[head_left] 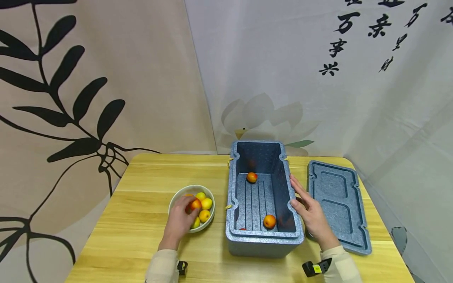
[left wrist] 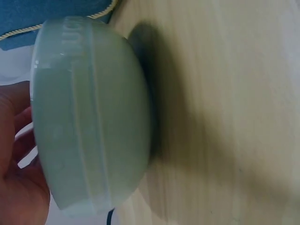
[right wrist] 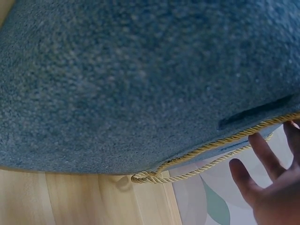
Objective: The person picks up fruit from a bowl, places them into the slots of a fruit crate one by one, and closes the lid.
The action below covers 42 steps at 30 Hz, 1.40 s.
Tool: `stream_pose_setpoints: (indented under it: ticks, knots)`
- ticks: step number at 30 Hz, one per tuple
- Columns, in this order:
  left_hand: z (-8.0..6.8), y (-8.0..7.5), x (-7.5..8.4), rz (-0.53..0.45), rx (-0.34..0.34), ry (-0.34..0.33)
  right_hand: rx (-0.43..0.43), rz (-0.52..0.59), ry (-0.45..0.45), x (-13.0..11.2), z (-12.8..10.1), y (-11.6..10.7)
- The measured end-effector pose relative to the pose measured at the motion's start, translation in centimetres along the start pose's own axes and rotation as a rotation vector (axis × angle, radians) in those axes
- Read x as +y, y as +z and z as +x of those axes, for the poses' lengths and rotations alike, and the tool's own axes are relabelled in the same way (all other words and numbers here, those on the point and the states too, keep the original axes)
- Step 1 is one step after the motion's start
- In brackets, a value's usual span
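Note:
My left hand (head_left: 179,219) reaches into a pale green bowl (head_left: 177,197) on the left of the table. Its thumb and fingers are around a small red-orange fruit (head_left: 196,204), among several yellow fruits (head_left: 207,203). From the left wrist view, the bowl's side (left wrist: 93,122) hides what the fingertips hold. My right hand (head_left: 313,215) touches the right rim of a blue-grey foam box (head_left: 263,239), its fingers fairly straight. Inside the box lie an orange-red fruit (head_left: 252,177), an orange one (head_left: 269,221), and a bit of red (head_left: 242,229) mostly hidden by the near wall.
To the right of the box, its matching lid (head_left: 329,188) lies flat on the wooden table (head_left: 141,196). A yellow twisted cord (right wrist: 206,147) runs along the box's side. Printed cloth (head_left: 159,78) hangs behind the table.

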<state>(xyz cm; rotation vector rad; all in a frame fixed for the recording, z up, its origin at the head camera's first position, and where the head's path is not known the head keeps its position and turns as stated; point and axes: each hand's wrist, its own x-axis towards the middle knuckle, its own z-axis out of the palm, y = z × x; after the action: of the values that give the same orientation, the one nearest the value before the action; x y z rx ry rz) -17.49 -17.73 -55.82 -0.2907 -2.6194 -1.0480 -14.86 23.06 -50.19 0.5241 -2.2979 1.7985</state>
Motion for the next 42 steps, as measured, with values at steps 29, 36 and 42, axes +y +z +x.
stream_pose_setpoints:
  ticks: [29,36,42]
  knots:
    - [3.6,-3.4,8.4,-0.54,0.04,-0.09,-0.011,0.016,-0.012,-0.1,0.0,-0.1]
    - [5.4,-3.3,9.8,-0.62,0.035,-0.06,-0.006,0.009,-0.016,0.0,0.0,0.0]
    - [6.8,-3.5,10.8,-0.633,0.054,-0.017,-0.006,-0.003,-0.006,0.1,0.0,-0.1]
